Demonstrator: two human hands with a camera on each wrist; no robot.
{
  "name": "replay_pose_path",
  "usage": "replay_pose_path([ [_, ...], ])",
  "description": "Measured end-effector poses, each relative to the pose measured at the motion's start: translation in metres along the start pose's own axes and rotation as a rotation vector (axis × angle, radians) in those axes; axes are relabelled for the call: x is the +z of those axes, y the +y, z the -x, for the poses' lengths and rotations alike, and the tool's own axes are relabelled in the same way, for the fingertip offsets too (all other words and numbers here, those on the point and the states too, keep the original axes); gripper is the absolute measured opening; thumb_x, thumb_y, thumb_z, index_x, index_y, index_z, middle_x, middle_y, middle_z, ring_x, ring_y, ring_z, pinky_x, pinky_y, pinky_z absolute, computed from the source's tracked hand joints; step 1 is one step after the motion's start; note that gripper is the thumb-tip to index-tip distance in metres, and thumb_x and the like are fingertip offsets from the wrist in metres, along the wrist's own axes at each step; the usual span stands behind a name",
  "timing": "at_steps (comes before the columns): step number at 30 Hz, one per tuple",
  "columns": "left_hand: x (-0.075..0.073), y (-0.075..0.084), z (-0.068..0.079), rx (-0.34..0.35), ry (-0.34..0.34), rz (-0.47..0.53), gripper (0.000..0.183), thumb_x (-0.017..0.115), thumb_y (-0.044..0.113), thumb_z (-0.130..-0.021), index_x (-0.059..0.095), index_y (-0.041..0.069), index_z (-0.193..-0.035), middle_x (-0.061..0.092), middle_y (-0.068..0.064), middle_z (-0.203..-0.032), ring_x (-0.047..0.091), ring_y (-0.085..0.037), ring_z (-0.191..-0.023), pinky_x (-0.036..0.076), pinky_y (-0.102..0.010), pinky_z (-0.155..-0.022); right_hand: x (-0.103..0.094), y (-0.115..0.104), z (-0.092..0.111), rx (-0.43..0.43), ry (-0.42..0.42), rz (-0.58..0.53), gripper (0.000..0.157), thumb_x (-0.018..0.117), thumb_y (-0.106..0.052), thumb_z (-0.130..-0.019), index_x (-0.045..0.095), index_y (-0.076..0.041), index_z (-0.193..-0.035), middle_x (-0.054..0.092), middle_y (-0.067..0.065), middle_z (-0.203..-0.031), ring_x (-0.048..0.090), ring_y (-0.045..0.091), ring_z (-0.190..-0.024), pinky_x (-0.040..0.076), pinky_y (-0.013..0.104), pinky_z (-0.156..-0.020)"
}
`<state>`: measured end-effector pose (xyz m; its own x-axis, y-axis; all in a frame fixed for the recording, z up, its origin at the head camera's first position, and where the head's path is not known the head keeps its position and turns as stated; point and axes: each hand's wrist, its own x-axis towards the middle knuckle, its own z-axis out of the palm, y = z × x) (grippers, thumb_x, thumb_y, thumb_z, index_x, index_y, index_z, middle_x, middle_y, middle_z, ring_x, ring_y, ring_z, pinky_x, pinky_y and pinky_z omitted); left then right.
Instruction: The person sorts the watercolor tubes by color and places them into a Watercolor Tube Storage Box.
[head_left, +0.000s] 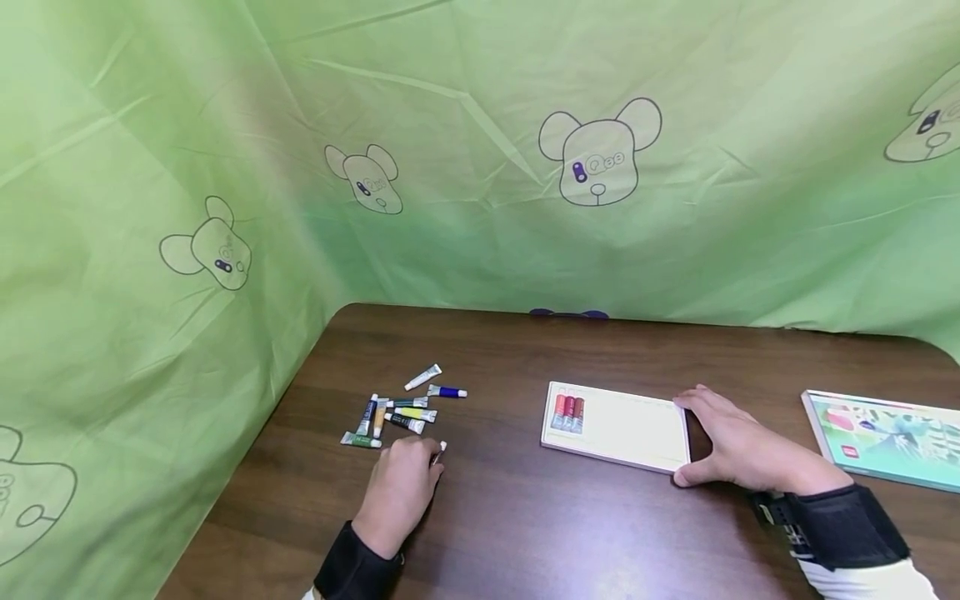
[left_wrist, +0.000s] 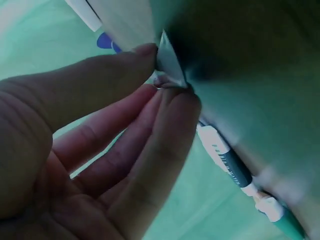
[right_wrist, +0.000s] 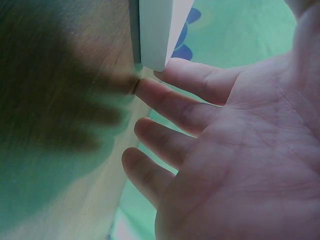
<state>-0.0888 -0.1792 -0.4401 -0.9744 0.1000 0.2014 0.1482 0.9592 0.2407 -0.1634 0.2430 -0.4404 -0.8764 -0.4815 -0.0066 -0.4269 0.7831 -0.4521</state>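
Tabletop (head_left: pixel 487 517) stretches between both hands
Left hand (head_left: pixel 401 482) pinches a paint tube (left_wrist: pixel 170 64) at its two o'clock; right hand (head_left: pixel 738 450), spread, touches the white tray's (head_left: pixel 633 429) three-o'clock edge.

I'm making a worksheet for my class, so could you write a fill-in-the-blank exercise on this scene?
1. The white tray holds ____ reddish tubes.
2. The left hand pinches a small tube with a ____ cap.
3. Of the white tray and the teal box, the right hand touches the ____.
4. In the head view, the teal box lies to the ____ of the white tray.

Missing words: three; white; white tray; right.
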Motion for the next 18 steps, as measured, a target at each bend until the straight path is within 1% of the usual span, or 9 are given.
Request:
replay_pose_path([
  [4, 0.0005, -0.0018, 0.0000, 0.020, 0.006, 0.022, 0.009, 0.074, 0.012, -0.077, 0.072, 0.012, -0.085, 0.067, 0.002, -0.079, 0.065, -0.016, -0.075, 0.052, -0.035, -0.064, -0.0011, 0.0006, 0.0011, -0.003, 0.003, 0.003, 0.108, 0.076, -0.063, -0.056, 0.043, 0.006, -0.132, 0.043, 0.028, -0.136, 0.029, 0.050, -0.130, 0.027, 0.065, -0.100],
  [9, 0.0008, -0.0051, -0.0009, 0.065, 0.020, 0.012, 0.008, 0.074, 0.011, -0.077, 0.074, 0.014, -0.085, 0.069, 0.003, -0.079, 0.065, -0.015, -0.075, 0.052, -0.035, -0.064, -0.0024, 0.0015, 0.0028, 0.004, 0.004, 0.000, 0.108, 0.076, -0.062, -0.056, 0.043, 0.006, -0.132, 0.042, 0.028, -0.136, 0.029, 0.050, -0.131, 0.027, 0.065, -0.100],
  [15, -0.0005, -0.0086, -0.0008, 0.036, -0.030, 0.060, 0.013, 0.072, 0.010, -0.078, 0.075, 0.011, -0.091, 0.071, 0.001, -0.083, 0.066, -0.014, -0.079, 0.053, -0.034, -0.069, -0.0007, 0.0011, 0.0017, 0.001, 0.003, 0.001, 0.107, 0.077, -0.062, -0.057, 0.043, 0.006, -0.133, 0.043, 0.027, -0.136, 0.029, 0.049, -0.131, 0.028, 0.063, -0.100],
  [18, -0.0012, -0.0099, -0.0003, 0.029, -0.046, 0.068, 0.017, 0.073, 0.009, -0.078, 0.075, 0.011, -0.094, 0.071, 0.001, -0.085, 0.066, -0.015, -0.081, 0.054, -0.035, -0.070, -0.0009, 0.0007, 0.0014, -0.003, 0.004, 0.004, 0.107, 0.077, -0.062, -0.056, 0.043, 0.005, -0.133, 0.043, 0.027, -0.136, 0.030, 0.049, -0.130, 0.029, 0.064, -0.100],
])
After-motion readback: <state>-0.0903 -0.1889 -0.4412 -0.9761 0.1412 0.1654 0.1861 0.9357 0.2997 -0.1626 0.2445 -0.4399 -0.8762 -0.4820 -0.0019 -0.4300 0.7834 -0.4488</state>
